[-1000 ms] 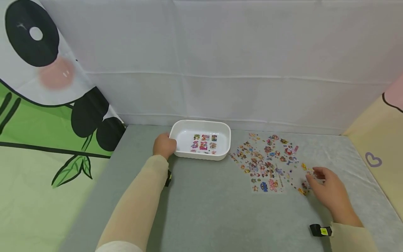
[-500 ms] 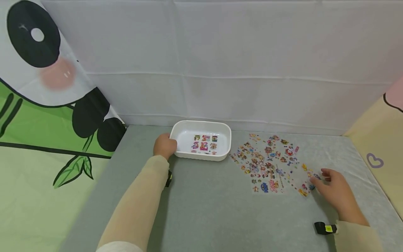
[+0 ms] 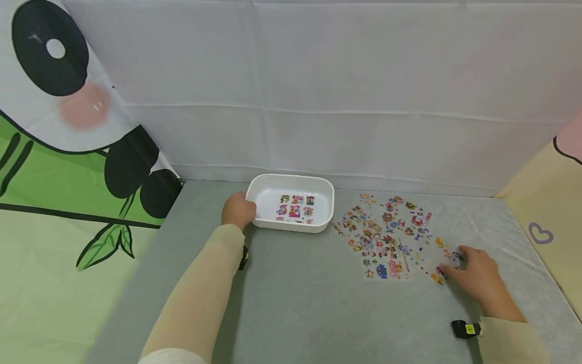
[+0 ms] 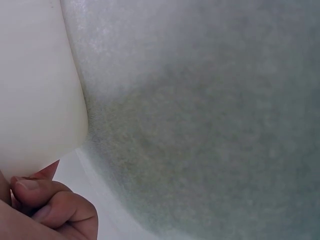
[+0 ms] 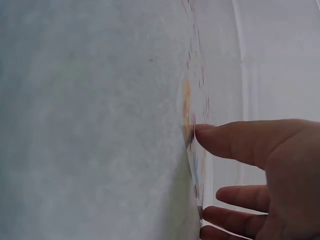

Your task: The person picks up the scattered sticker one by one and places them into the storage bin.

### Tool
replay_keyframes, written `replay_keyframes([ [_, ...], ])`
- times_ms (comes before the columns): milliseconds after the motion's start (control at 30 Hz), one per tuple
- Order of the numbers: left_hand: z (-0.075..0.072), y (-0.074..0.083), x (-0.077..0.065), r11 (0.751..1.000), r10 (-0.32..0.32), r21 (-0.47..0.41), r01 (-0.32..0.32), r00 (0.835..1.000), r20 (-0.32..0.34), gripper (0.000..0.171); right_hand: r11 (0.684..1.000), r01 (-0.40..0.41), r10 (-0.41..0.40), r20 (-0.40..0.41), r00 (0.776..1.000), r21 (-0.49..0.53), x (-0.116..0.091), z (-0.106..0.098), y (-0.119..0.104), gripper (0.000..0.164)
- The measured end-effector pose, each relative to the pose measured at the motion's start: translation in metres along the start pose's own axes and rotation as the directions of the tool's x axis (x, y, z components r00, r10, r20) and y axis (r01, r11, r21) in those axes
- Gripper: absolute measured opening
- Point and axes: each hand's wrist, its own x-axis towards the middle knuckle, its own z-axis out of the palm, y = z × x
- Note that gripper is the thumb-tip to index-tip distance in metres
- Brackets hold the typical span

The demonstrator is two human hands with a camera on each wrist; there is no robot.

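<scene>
A white rectangular tray [image 3: 268,202] stands near the back of the table, with a sheet of colourful cartoon stickers [image 3: 294,207] in it. My left hand [image 3: 238,211] grips the tray's left end; in the left wrist view its fingers are curled at the tray's edge. To the right, several clear sticker sheets [image 3: 375,235] lie spread and overlapping. Over the rightmost sheet [image 3: 437,278] is my right hand [image 3: 477,275], thumb and fingers apart. In the right wrist view the thumb tip reaches the sheet's surface [image 5: 187,102], and the lower fingertips are close to it.
A grey cloth [image 3: 318,298] covers the table. White fabric [image 3: 318,136] hangs right behind it. Printed panels with cartoon figures stand at the left [image 3: 123,197] and right [image 3: 541,202]. Each wrist wears a small black camera [image 3: 465,329].
My right hand first drew back slightly to the right, then moved back left, with its thumb now over the rightmost sticker sheet. The left hand and tray have stayed in place.
</scene>
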Motion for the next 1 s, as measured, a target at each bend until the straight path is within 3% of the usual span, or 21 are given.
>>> replay_keyframes([
  [233, -0.0003, 0.0019, -0.0001, 1.0, -0.011, -0.005, 0.011, 1.0, 0.001, 0.044, 0.997, 0.045, -0.045, 0.004, 0.999, -0.068, 0.0029, -0.0018, -0.0002, 0.079],
  [500, -0.0014, 0.0032, -0.0005, 1.0, 0.004, 0.003, -0.004, 1.0, -0.006, 0.046, 0.986, -0.026, 0.033, 0.041, 0.999, -0.166, -0.0008, -0.0055, -0.0069, 0.085],
  [733, 0.0004, 0.001, -0.0016, 1.0, 0.006, 0.02, -0.006, 1.0, 0.0, 0.045, 0.983, -0.078, 0.092, 0.079, 0.993, -0.164, -0.0018, -0.0037, -0.0074, 0.087],
  [1000, -0.0002, 0.0013, -0.0023, 1.0, 0.009, 0.025, -0.009, 1.0, -0.014, 0.044, 0.987, -0.085, 0.09, 0.032, 0.995, -0.137, -0.0011, -0.0018, -0.0052, 0.082],
])
